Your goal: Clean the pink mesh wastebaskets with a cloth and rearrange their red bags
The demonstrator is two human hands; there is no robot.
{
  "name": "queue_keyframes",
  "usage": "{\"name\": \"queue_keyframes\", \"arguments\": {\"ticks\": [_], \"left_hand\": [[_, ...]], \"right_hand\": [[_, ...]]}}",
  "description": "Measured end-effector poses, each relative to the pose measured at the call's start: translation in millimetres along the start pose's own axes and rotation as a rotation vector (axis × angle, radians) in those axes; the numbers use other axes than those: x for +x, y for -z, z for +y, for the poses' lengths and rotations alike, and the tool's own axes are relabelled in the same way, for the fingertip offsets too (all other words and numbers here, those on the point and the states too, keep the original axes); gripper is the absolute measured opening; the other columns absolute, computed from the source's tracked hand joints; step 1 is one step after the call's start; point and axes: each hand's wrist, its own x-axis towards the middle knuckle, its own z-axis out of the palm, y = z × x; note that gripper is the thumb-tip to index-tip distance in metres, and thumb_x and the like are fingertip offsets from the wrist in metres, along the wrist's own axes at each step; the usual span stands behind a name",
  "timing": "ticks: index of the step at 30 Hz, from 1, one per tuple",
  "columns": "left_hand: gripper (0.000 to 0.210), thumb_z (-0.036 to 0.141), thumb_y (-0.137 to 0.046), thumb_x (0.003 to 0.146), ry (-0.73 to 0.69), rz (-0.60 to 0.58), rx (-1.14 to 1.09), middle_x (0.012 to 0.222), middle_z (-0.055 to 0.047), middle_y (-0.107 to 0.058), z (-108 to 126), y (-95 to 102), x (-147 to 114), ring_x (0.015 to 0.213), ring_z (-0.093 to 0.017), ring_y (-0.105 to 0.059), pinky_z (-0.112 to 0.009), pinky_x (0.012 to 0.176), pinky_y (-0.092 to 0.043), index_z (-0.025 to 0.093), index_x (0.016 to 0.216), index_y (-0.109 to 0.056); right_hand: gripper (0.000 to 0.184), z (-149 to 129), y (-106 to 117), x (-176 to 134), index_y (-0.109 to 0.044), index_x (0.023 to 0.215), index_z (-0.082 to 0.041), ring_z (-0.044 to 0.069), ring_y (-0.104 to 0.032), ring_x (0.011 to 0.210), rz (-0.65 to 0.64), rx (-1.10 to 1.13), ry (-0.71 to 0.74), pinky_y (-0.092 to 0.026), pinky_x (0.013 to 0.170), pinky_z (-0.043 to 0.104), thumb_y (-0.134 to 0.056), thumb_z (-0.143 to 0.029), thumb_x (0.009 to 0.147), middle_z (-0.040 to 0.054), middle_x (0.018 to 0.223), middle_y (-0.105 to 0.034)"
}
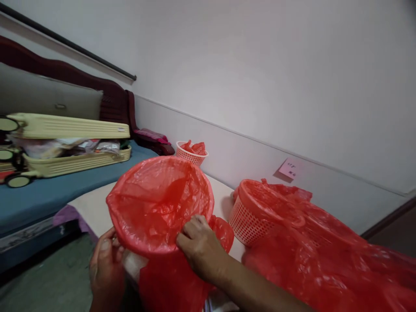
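Note:
A round basket lined with a red plastic bag [156,203] is tilted so its mouth opens toward me. The red film wraps over its rim and hangs down the outside. My left hand [105,260] is curled against the lower left of the rim, fingers partly hidden behind it. At the lower right of the rim, my right hand [198,245] pinches the bag's folded edge. A bunched end of the red bag bulges out to the right, just behind that hand. The basket's own wall is hidden by the film.
A white basket [191,157] holding red plastic stands at the table's back. On the right, a red-lined basket [248,219] sits beside a heap of red bags [312,268]. A pink note [290,168] is on the wall. An open yellow suitcase [76,162] lies on the bed [143,152].

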Motion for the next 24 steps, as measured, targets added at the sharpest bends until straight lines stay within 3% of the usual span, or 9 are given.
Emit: {"name": "queue_keyframes", "arguments": {"ticks": [2, 4, 8, 12, 14, 16, 19, 21, 24], "left_hand": [[0.04, 0.052, -0.063, 0.077, -0.006, -0.017, -0.078, 0.094, 0.0, -0.067, 5.1, 3.2, -2.1, 0.082, -0.017, -0.062, -0.024, 0.067, -0.05, 0.024, 0.105, -0.063], [0.044, 0.05, -0.07, 0.074, 0.02, -0.107, -0.133, 0.098, 0.001, -0.066, 11.3, 2.7, -0.7, 0.086, -0.016, -0.062, -0.022, 0.071, -0.049, 0.025, 0.109, -0.062], [0.049, 0.048, -0.078, 0.066, 0.131, -0.286, -0.124, 0.077, 0.004, -0.065, 32.0, -6.7, 9.1, 0.068, -0.012, -0.061, -0.021, 0.065, -0.049, 0.021, 0.103, -0.063], [0.047, 0.044, -0.084, 0.057, 0.154, -0.283, -0.179, 0.071, 0.005, -0.066, 48.9, -12.9, 15.4, 0.059, -0.009, -0.059, -0.018, 0.059, -0.05, 0.019, 0.09, -0.062], [0.05, 0.045, -0.085, 0.055, 0.144, -0.255, -0.166, 0.07, 0.006, -0.066, 49.7, -8.1, 16.0, 0.058, -0.009, -0.058, -0.017, 0.057, -0.049, 0.019, 0.091, -0.062], [0.053, 0.048, -0.085, 0.054, 0.133, -0.242, -0.141, 0.07, 0.006, -0.065, 46.3, 2.1, 14.9, 0.06, -0.009, -0.06, -0.016, 0.057, -0.05, 0.02, 0.094, -0.063], [0.057, 0.049, -0.086, 0.053, 0.142, -0.244, -0.114, 0.074, 0.005, -0.066, 39.7, 20.0, 9.5, 0.065, -0.01, -0.062, -0.016, 0.059, -0.051, 0.021, 0.097, -0.064], [0.059, 0.049, -0.086, 0.053, 0.145, -0.237, -0.092, 0.081, 0.002, -0.068, 37.6, 27.9, 3.9, 0.067, -0.011, -0.061, -0.017, 0.058, -0.052, 0.02, 0.1, -0.064], [0.06, 0.048, -0.084, 0.056, 0.121, -0.222, -0.066, 0.094, 0.0, -0.069, 37.9, 31.1, -4.0, 0.073, -0.011, -0.062, -0.017, 0.058, -0.052, 0.021, 0.105, -0.064]], "right_hand": [[0.021, -2.4, -0.1, -4.4, -0.052, 0.075, -0.019, 0.014, -0.04, 0.07, -0.01, 0.009, 0.027, -0.033, 0.074, 0.034, -0.046, -0.012, 0.094, 0.0002, 0.075, -0.053], [0.022, -1.9, -0.5, -7.6, -0.051, 0.074, -0.018, 0.014, -0.04, 0.069, -0.016, 0.003, 0.035, -0.032, 0.074, 0.034, -0.046, -0.014, 0.094, -0.0001, 0.074, -0.052], [0.019, -0.3, 3.3, -9.2, -0.053, 0.075, -0.018, 0.015, -0.041, 0.072, -0.038, -0.021, -0.006, -0.033, 0.072, 0.034, -0.047, -0.013, 0.092, 0.0006, 0.075, -0.052], [0.006, -3.3, 19.9, -10.0, -0.057, 0.082, -0.02, 0.018, -0.047, 0.08, -0.066, 0.104, -0.054, -0.039, 0.077, 0.036, -0.058, -0.022, 0.087, 0.0028, 0.088, -0.057], [0.013, -0.9, 31.2, -12.0, -0.059, 0.093, -0.021, 0.02, -0.051, 0.089, 0.027, 0.244, -0.105, -0.042, 0.081, 0.038, -0.061, -0.032, 0.087, 0.0054, 0.1, -0.06], [0.016, 8.9, 40.0, -14.8, -0.059, 0.103, -0.022, 0.022, -0.053, 0.097, 0.213, 0.337, -0.226, -0.043, 0.087, 0.041, -0.058, -0.031, 0.089, 0.0075, 0.106, -0.06], [0.025, 36.3, 42.0, -18.5, -0.058, 0.112, -0.023, 0.026, -0.053, 0.108, 0.459, 0.386, -0.528, -0.042, 0.095, 0.048, -0.054, -0.027, 0.088, 0.0104, 0.112, -0.059], [0.037, 55.4, 36.3, -20.8, -0.056, 0.119, -0.022, 0.028, -0.054, 0.109, 0.471, 0.547, -0.782, -0.045, 0.093, 0.05, -0.059, -0.036, 0.084, 0.0126, 0.119, -0.058], [0.045, 71.4, 26.4, -25.1, -0.059, 0.115, -0.02, 0.026, -0.061, 0.101, 0.293, 1.081, -1.024, -0.05, 0.086, 0.045, -0.06, -0.05, 0.082, 0.0118, 0.116, -0.064]]}}
